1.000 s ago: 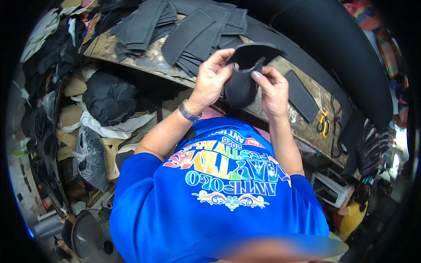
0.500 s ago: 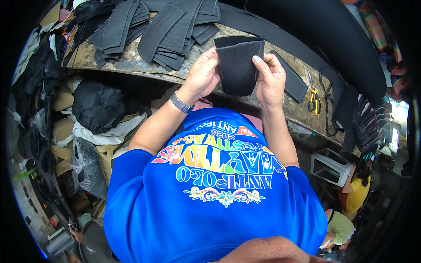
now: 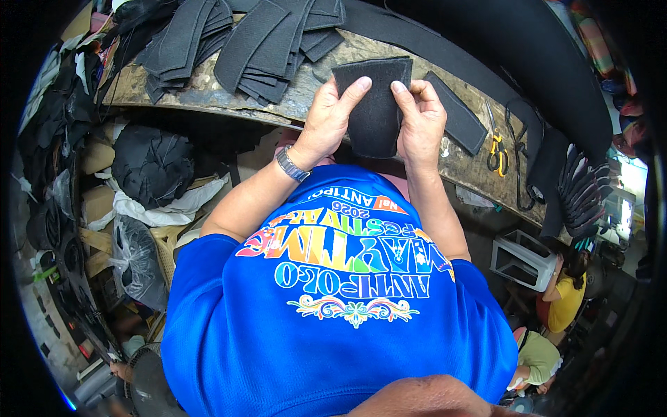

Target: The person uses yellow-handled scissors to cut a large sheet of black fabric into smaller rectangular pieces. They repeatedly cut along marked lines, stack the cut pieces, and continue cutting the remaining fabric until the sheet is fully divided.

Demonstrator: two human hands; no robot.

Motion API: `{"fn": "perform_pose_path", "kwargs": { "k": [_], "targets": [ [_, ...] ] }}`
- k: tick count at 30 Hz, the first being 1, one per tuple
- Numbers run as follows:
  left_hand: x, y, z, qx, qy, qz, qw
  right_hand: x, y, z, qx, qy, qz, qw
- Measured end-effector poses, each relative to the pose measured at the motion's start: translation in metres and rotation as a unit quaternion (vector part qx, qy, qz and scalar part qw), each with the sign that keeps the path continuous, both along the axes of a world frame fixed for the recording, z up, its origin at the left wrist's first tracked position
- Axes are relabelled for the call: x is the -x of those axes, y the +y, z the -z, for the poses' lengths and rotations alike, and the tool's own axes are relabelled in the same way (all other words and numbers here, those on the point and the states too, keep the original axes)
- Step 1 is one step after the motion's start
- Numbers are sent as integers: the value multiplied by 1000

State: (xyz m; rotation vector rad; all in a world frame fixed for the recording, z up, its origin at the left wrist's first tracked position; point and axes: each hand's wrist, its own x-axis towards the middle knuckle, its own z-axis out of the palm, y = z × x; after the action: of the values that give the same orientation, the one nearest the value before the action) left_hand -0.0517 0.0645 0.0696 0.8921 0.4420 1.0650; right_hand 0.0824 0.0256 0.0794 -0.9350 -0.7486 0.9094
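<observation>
Between my two hands is a black fabric piece (image 3: 374, 111), dark and felt-like, wider at its top edge and narrower below. It seems to have more than one layer along the top. My left hand (image 3: 333, 115) grips its left upper side with the thumb lying on the front. On the right edge, my right hand (image 3: 421, 121) pinches it, thumb in front and fingers behind. A similar black piece (image 3: 455, 115) lies on the bench just right of my right hand. Yellow-and-black handled scissors (image 3: 497, 154) rest farther right.
Stacks of cut black pieces (image 3: 260, 45) cover the back left of the worn wooden bench (image 3: 306, 87). A large black roll (image 3: 514, 45) lies across the back right. Bags and a black bundle (image 3: 154, 167) sit below left. A person in yellow (image 3: 564, 299) is near a white stool (image 3: 522, 263).
My left thumb has come onto the front of the piece, near its top edge. The piece has shifted slightly left, and its top fold now lies flatter.
</observation>
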Motion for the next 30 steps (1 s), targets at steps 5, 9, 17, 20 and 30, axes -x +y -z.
{"fn": "perform_pose_path", "kwargs": {
  "k": [5, 9, 17, 20, 30],
  "targets": [
    [-4, 4, 3, 33, -21, -41, 998, 1, -10, 1, 9, -37, 8, 999],
    [-4, 6, 9, 36, -13, -2, 999, -29, -23, 4, 119, -181, -21, 976],
    [17, 20, 31, 0, 165, 106, 981, -216, 4, -27, 281, -355, -148, 879],
    [21, 21, 36, 3, 159, 113, 981, -236, 25, 1, 307, -355, -178, 865],
    [66, 26, 38, -8, 208, 70, 976, -223, 37, 56, 279, -621, -88, 727]
  ]
}}
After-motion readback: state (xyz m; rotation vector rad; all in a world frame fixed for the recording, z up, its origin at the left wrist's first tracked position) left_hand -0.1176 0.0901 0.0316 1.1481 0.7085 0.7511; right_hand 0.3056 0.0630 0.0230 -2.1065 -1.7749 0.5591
